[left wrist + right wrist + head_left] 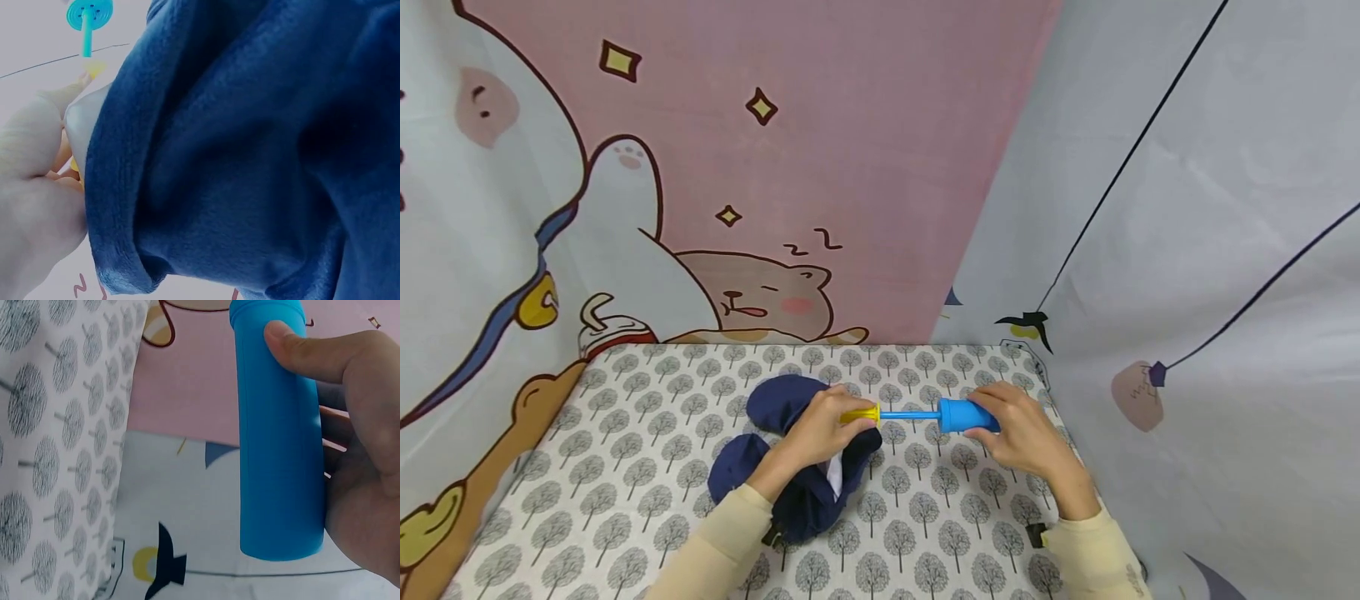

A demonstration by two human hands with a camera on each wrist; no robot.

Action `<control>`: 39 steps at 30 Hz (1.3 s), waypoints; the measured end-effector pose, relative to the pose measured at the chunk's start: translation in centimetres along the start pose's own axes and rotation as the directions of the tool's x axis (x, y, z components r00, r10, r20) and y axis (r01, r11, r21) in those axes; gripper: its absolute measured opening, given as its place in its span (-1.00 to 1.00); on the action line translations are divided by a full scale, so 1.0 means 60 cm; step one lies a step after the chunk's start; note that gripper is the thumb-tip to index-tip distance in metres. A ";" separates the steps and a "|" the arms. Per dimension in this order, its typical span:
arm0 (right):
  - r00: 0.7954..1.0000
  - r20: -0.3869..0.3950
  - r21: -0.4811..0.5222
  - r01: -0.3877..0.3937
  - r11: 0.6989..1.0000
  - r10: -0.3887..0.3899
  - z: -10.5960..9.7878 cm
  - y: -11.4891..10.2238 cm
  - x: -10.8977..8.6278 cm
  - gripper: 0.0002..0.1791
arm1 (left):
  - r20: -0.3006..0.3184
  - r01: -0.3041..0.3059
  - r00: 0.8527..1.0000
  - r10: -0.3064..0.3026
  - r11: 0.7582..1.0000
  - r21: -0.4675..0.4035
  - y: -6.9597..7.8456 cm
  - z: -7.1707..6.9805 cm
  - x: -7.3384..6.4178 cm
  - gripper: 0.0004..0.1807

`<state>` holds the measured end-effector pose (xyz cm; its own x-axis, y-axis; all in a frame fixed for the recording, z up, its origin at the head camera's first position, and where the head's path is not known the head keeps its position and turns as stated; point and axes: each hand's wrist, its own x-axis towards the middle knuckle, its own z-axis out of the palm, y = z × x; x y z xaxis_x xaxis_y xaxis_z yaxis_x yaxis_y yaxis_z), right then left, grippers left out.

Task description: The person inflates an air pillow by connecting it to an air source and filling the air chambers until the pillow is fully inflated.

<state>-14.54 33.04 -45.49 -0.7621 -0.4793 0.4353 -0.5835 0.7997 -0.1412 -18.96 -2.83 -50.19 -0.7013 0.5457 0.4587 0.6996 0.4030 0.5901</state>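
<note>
Blue barrel [964, 415], yellow handle [869, 413], fingers [992, 397] around both

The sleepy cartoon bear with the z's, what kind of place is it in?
Probably a small curtained-off table corner indoors, though I can't tell which room. A tree-print tablecloth lies in front, and cartoon-printed curtains rise behind and beside it, with the bear on one.
</note>
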 end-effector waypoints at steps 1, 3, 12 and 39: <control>1.000 -0.003 0.000 0.006 1.000 -0.006 0.003 -0.003 0.003 -0.42 | 0.001 0.002 1.000 -0.002 1.000 -0.004 0.000 0.001 0.000 -0.74; 1.000 -0.012 -0.006 0.017 1.000 -0.017 0.008 -0.009 0.010 -0.43 | 0.004 0.009 1.000 -0.009 1.000 -0.009 0.000 0.002 0.002 -0.74; 0.997 -0.042 -0.007 0.062 0.998 -0.062 0.033 -0.034 0.033 -0.45 | 0.008 0.036 0.999 -0.036 0.999 -0.027 0.001 0.007 0.002 -0.75; 0.999 0.017 0.010 0.050 0.999 -0.050 0.080 -0.084 0.049 -0.40 | 0.019 0.010 1.000 -0.010 1.000 0.012 0.009 0.009 0.002 -0.72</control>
<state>-15.19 25.85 -47.73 -0.7365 -0.5247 0.4269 -0.6238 0.7710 -0.1285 -18.61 -2.14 -50.17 -0.7058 0.5555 0.4396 0.6939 0.4171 0.5870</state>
